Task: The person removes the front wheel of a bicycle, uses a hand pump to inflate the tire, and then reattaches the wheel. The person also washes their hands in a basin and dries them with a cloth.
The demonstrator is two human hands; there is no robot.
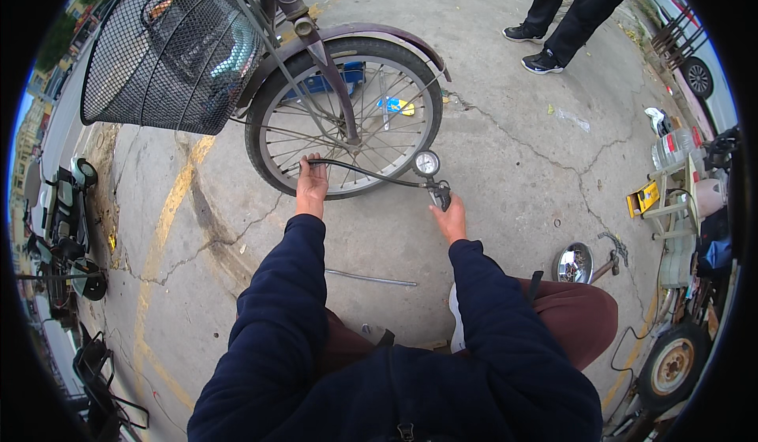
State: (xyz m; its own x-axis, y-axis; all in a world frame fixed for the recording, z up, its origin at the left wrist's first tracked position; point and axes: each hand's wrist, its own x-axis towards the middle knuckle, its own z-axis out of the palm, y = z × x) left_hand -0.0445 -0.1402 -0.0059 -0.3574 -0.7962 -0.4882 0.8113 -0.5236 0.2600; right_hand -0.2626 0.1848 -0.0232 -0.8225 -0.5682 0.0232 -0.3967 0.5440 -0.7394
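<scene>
Apparently partway: mid-frame, my left hand grips the hose by its end over the front wheel, my right hand clasps the gauge handle; I can't tell valve contact; filling seems left.

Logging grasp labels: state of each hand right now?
Left hand: at the black hose end; whether closed, can't tell.
Right hand: closed, holding the dial gauge's handle.

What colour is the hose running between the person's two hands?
The hose is black; it shows best in the head view.
</scene>
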